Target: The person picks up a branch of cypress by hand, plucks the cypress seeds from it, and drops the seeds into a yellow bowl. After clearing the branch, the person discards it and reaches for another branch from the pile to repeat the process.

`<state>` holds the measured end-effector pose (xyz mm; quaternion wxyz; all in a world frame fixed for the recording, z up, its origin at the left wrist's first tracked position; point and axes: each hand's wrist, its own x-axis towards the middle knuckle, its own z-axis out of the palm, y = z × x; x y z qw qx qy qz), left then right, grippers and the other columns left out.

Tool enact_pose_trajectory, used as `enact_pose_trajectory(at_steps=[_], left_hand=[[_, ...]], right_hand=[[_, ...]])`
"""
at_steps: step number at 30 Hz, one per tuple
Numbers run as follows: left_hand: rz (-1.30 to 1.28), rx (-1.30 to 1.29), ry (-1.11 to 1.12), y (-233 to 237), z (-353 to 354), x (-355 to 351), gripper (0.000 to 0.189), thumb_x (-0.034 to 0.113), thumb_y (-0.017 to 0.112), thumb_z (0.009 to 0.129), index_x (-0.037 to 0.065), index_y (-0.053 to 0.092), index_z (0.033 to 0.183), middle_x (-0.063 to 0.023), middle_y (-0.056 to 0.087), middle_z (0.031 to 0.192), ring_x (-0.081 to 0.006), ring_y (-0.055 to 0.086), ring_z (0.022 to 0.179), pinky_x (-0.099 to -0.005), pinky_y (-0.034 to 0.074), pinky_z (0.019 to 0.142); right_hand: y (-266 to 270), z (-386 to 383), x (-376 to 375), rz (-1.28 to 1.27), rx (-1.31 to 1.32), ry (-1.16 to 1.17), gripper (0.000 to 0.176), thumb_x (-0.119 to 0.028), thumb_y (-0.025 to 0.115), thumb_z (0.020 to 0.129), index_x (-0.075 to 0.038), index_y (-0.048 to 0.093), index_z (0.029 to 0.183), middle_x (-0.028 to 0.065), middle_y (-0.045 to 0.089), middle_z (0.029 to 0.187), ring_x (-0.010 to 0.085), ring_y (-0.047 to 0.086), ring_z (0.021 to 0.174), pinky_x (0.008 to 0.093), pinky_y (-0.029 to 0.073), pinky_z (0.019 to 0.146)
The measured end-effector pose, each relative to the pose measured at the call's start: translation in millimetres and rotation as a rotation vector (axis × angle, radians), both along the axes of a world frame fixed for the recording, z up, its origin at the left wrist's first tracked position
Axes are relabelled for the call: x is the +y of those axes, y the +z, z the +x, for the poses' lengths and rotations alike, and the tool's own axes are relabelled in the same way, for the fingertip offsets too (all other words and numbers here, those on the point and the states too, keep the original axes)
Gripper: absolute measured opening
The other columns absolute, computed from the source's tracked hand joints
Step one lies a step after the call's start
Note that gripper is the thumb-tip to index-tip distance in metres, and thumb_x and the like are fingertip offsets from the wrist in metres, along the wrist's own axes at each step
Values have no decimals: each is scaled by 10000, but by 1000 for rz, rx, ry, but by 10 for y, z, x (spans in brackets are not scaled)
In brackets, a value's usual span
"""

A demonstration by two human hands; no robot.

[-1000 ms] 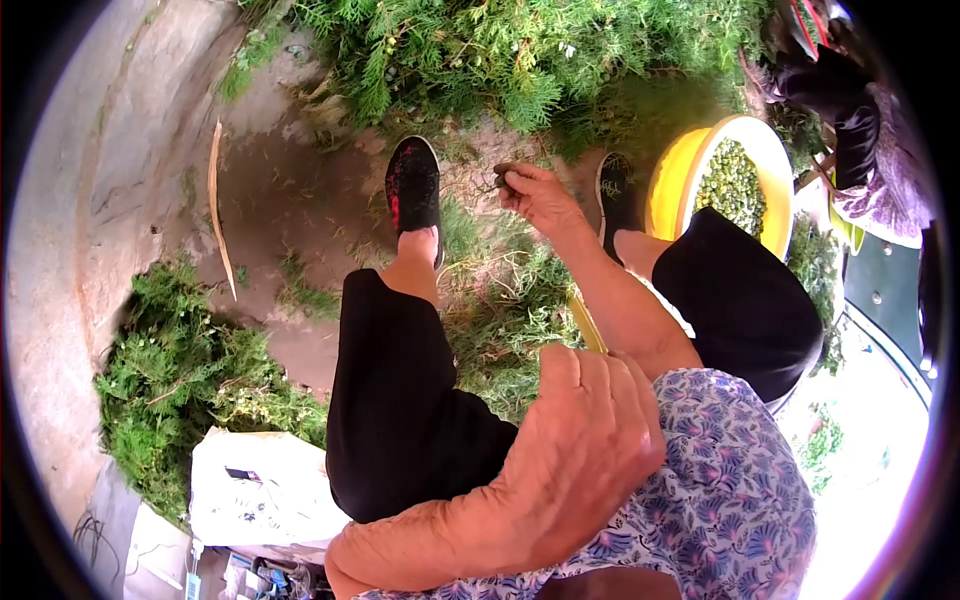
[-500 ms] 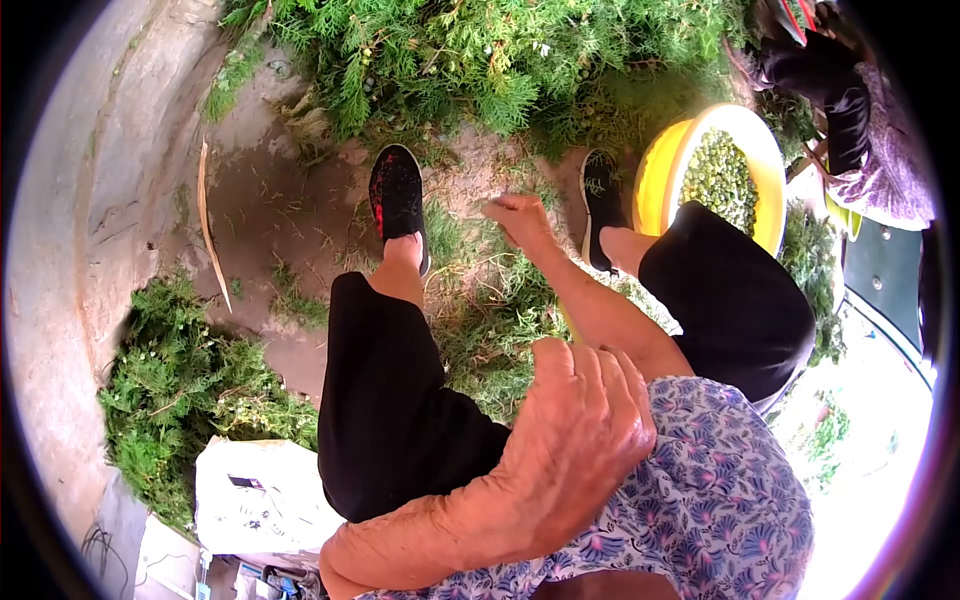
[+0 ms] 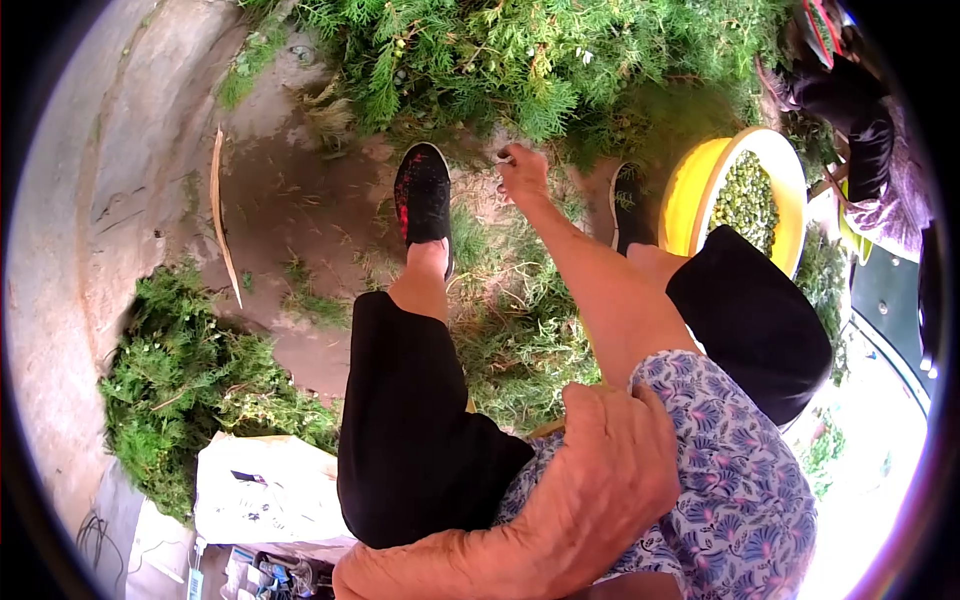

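Note:
My right hand (image 3: pixel 525 176) reaches forward over the ground, just short of the pile of green conifer branches (image 3: pixel 480 60). Its fingers are bent and a little apart, with nothing visible between them. My left hand (image 3: pixel 622 455) is near my lap, close to the patterned cloth (image 3: pixel 735 470), back turned up and fingers curled closed. Whatever it may hold is hidden. A yellow tub (image 3: pixel 683 195) with small green pieces (image 3: pixel 745 200) in it stands beside my right knee. Loose sprigs (image 3: pixel 525 340) lie between my legs.
Another heap of branches (image 3: pixel 180 380) lies at left, by a white bag (image 3: pixel 265 490). A thin wood strip (image 3: pixel 218 220) rests near the wall (image 3: pixel 90 220). My dark shoes (image 3: pixel 423 195) are on the ground. Another person's dark sleeve (image 3: pixel 850 105) shows at upper right.
My right hand has moved forward, closer to the branch pile, and its fingers have loosened. My left hand stays curled near my lap. The view has shifted slightly.

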<state>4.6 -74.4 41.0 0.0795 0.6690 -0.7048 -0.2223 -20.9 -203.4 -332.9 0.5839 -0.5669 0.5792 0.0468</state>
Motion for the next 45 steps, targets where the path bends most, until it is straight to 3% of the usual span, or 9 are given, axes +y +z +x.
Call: enact_pose_trajectory(at_steps=[2, 7, 10, 12, 15, 20, 26, 38, 45], left_hand=[[12, -4, -6, 19, 40, 1, 267, 146, 473, 769, -42, 611, 901, -88, 534, 663, -202, 521, 640, -344, 400, 660], [35, 7, -13, 26, 58, -5, 274, 141, 470, 775, -48, 605, 920, -102, 549, 689, -198, 515, 633, -348, 396, 657], [-53, -156, 65, 17, 26, -7, 50, 92, 495, 642, 71, 485, 598, -18, 336, 546, -132, 373, 546, -293, 343, 554], [119, 21, 96, -25, 37, -9, 201, 69, 548, 748, -42, 591, 911, -97, 534, 701, -183, 510, 660, -325, 404, 656], [-12, -76, 187, -130, 132, 40, 249, 103, 515, 741, -42, 603, 924, -162, 573, 838, -159, 483, 614, -313, 379, 577], [10, -234, 545, -91, 364, -49, 159, 82, 556, 803, 27, 605, 943, -164, 593, 1053, -249, 585, 573, -333, 471, 520], [107, -329, 519, -105, 495, 50, 128, 62, 564, 713, 18, 595, 829, -113, 595, 756, -228, 586, 561, -334, 460, 528], [41, -44, 192, -100, 141, -17, 18, 67, 560, 665, 64, 561, 647, -55, 522, 607, -175, 543, 534, -297, 406, 465], [124, 111, -4, -94, -29, -64, 183, 69, 565, 678, -8, 584, 843, -60, 483, 671, -166, 495, 612, -288, 370, 543]], right_hand=[[-310, 45, 71, -625, 151, 529, 315, -41, 566, 759, -91, 583, 1069, 201, 571, 1018, 301, 599, 911, 400, 508, 730], [-421, 64, 43, -621, 216, 674, 344, 3, 584, 717, -60, 572, 1055, 187, 589, 924, 327, 597, 840, 401, 508, 721], [-370, 35, -66, -343, -61, 473, 292, -6, 587, 755, -6, 560, 1046, 158, 596, 845, 266, 624, 712, 351, 534, 610], [242, 53, -74, 290, -299, -133, 238, -14, 581, 789, 45, 554, 1018, 117, 604, 800, 205, 615, 622, 313, 532, 533], [804, -4, -2, 388, -487, -190, 215, -11, 578, 795, 59, 555, 997, 101, 614, 804, 186, 613, 634, 308, 535, 536], [1945, -141, 129, 420, -710, 193, 228, -22, 609, 788, 30, 559, 1005, 85, 611, 778, 135, 608, 632, 242, 528, 508], [2612, -132, 161, 717, -952, 356, 189, -50, 619, 811, 34, 570, 973, 75, 612, 670, 132, 611, 559, 245, 520, 485], [1415, -383, 221, 649, -681, 201, 169, -126, 620, 772, 16, 582, 856, 59, 570, 682, 131, 572, 600, 268, 491, 543], [153, -306, -201, -395, -216, 352, 223, -137, 626, 772, 16, 610, 934, 119, 591, 697, 200, 577, 576, 327, 480, 532]])
